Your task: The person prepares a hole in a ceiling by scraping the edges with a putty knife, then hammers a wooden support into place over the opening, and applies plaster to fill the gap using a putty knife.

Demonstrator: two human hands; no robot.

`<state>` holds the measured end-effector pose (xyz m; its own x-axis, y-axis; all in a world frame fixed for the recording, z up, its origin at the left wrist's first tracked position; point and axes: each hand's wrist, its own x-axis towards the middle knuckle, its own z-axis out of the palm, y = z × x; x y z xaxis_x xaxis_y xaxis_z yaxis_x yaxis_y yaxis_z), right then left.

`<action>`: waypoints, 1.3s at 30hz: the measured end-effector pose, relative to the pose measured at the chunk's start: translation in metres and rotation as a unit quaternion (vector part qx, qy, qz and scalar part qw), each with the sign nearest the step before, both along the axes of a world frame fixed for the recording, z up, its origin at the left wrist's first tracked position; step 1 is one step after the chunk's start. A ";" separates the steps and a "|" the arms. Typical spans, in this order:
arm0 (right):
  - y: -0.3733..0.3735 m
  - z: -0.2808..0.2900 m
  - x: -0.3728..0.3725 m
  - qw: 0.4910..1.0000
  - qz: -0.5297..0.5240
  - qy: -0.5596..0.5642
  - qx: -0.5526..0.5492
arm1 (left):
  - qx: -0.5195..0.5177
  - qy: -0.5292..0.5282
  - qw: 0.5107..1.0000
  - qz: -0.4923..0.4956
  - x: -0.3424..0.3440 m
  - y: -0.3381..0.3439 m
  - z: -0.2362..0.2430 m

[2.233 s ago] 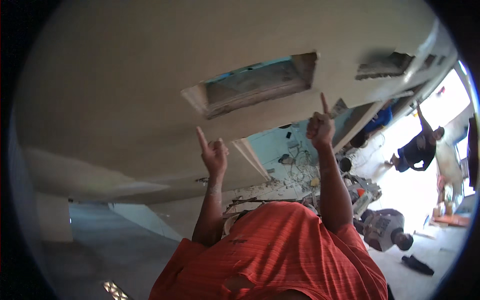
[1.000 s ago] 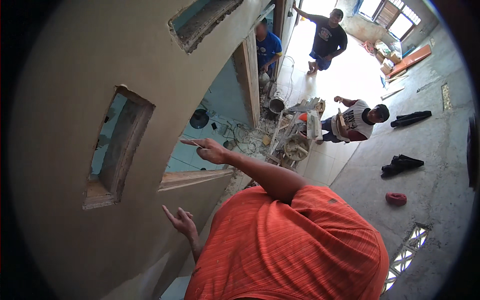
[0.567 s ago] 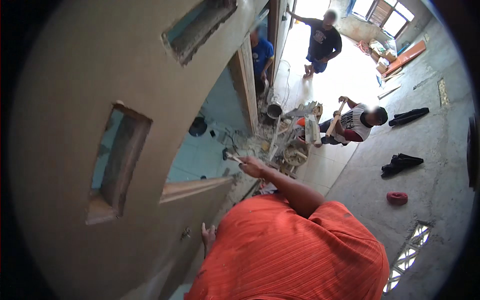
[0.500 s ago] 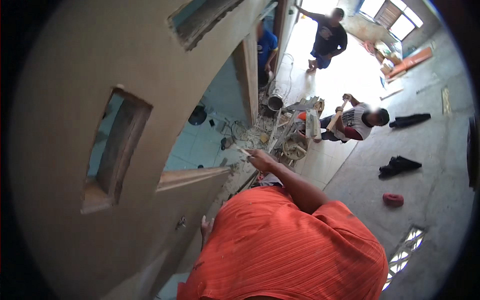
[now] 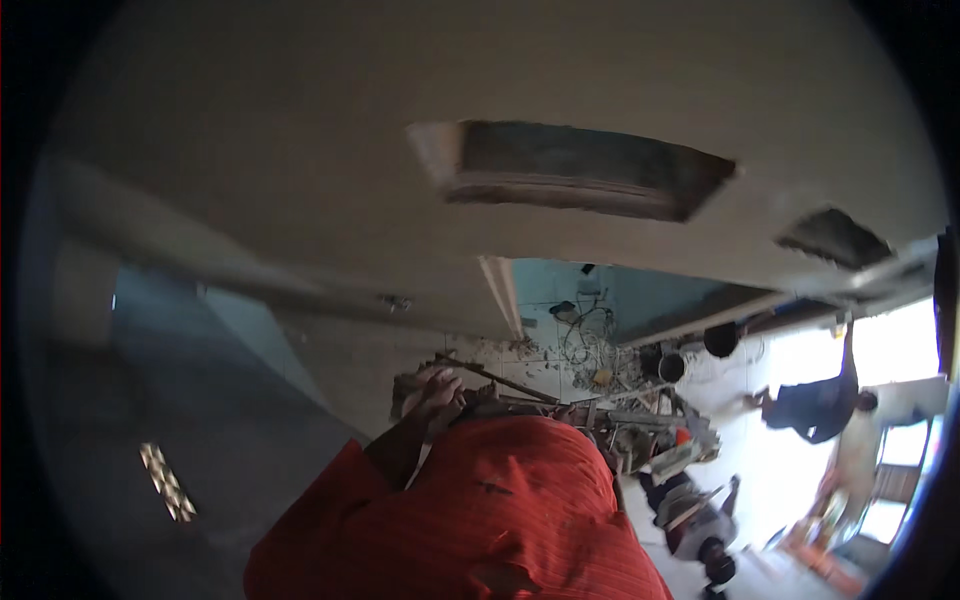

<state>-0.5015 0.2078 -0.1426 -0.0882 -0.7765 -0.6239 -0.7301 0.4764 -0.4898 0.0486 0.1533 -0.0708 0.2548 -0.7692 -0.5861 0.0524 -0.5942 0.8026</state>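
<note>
My left hand (image 5: pixel 436 388) reaches forward from the red sleeve, in front of my red shirt (image 5: pixel 500 480). It lies beside or on some rough brown boards (image 5: pixel 408 390). Motion smears its fingers, and whether it grips anything is unclear. I cannot make out my right hand; the bulk of my shirt covers that side. A long thin wooden strip (image 5: pixel 510 385) slants across the floor just beyond my left hand.
The plaster wall ahead has a rectangular opening (image 5: pixel 590 170) and a doorway with a pale frame (image 5: pixel 500 300). Cable coils (image 5: pixel 590 345), rubble and a bucket (image 5: pixel 671 367) lie on the floor. A co-worker (image 5: pixel 700 525) is close by on the right; another person (image 5: pixel 820 405) stands farther off.
My view has swung left, so the wall now spans the top and the co-workers lie at right. My right hand, earlier stretched forward with a thin stick-like thing, has dropped from sight.
</note>
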 end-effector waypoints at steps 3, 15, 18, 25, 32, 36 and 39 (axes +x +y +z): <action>-0.031 0.039 0.004 0.989 -0.098 -0.086 0.074 | -0.030 0.003 1.000 -0.009 0.029 0.067 -0.036; -0.083 0.067 -0.060 0.971 -0.166 -0.116 0.126 | 0.203 -0.140 0.968 0.037 -0.093 0.202 0.007; -0.092 0.066 -0.047 0.970 -0.151 -0.126 0.144 | 0.289 -0.169 0.942 0.032 -0.103 0.259 -0.036; -0.089 0.023 -0.032 0.955 -0.210 -0.167 0.125 | 0.115 -0.308 0.939 -0.101 -0.065 0.241 -0.053; -0.078 0.066 0.071 0.957 -0.184 -0.214 0.065 | 0.043 0.017 0.992 0.121 0.049 0.158 -0.051; -0.042 0.083 0.104 0.987 -0.080 -0.139 -0.014 | -0.041 -0.082 0.987 0.133 0.077 0.040 0.013; -0.030 0.093 0.125 0.976 -0.171 -0.120 0.063 | -0.149 -0.193 0.969 0.034 0.090 -0.028 0.079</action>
<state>-0.3762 0.1774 -0.0492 -0.1680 -0.6432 -0.7470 -0.3898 0.7394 -0.5489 0.1385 0.1253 0.0078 0.4664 -0.8637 -0.1909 -0.2563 -0.3385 0.9054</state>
